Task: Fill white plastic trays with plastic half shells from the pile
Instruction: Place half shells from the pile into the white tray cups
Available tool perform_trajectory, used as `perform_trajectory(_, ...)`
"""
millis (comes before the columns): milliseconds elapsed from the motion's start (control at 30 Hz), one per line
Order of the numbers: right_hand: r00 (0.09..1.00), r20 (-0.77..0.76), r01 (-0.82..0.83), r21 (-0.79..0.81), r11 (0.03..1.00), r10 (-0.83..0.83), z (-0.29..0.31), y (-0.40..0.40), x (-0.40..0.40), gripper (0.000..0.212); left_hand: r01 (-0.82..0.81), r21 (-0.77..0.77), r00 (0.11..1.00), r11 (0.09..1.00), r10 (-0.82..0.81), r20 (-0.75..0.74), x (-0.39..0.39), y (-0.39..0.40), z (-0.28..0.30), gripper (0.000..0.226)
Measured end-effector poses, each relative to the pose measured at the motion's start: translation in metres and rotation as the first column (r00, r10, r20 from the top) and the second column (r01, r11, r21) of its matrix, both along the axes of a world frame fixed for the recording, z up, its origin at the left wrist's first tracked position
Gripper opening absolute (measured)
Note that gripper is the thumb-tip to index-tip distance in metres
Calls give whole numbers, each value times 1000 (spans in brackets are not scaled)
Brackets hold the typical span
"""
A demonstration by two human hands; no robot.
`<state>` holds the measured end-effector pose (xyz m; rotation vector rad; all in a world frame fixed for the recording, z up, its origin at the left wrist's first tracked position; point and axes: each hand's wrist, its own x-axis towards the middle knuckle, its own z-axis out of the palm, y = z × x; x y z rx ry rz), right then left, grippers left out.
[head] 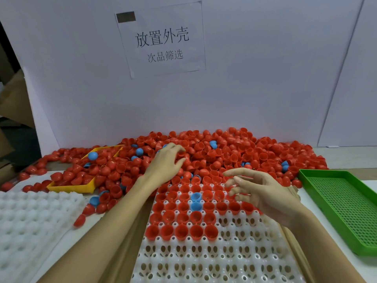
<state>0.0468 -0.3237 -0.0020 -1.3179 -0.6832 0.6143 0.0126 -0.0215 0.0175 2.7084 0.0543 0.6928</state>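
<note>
A big pile of red half shells (234,152), with a few blue ones mixed in, lies along the back of the table. The white plastic tray (214,260) in front of me has its far rows filled with red shells (181,217) and two blue shells (195,201); its near rows are bare. My left hand (165,162) reaches into the pile, fingers and thumb curled round a red half shell (181,154). My right hand (263,193) hovers over the tray's far right cells, fingers loosely spread, holding nothing.
A yellow tray (69,188) sits half buried in shells at the left. More white trays (30,221) lie at the near left. A green perforated tray (346,211) stands at the right. A white board with a paper sign (163,39) closes off the back.
</note>
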Motion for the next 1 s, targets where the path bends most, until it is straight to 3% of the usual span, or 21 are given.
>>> perform_trajectory(133, 1000, -2, -11, -10, 1000, 11, 0, -1, 1, 31, 64, 246, 965, 967, 2, -261, 37, 1, -3, 37)
perform_trajectory(200, 1000, -2, -16, -12, 1000, 16, 0, -1, 2, 32, 63, 271, 959, 961, 17, -284, 42, 3, -9, 38)
perform_trajectory(400, 1000, -5, 4, 12, 1000, -4, 0, -3, 2, 30, 24, 98, 997, 995, -17, -77, 22, -6, -15, 42)
perform_trajectory(533, 997, -46, 67, 35, 997, -66, 2, 0, 0, 30, 182, -182, 979, 966, -161, 125, -16, -39, -5, 39)
perform_trajectory(633, 991, -77, 118, 57, 991, -114, 5, 3, -3, 32, 299, -299, 944, 906, -236, 230, -50, -68, -2, 34)
perform_trajectory(833, 1000, 1, -12, -13, 1000, 12, 8, 9, -16, 34, 371, -338, 922, 865, -298, 247, -85, -91, -1, 28)
perform_trajectory(1000, 996, 83, -31, -91, 995, 39, 8, 10, -20, 28, 365, -347, 924, 864, -292, 247, -92, -91, -8, 43)
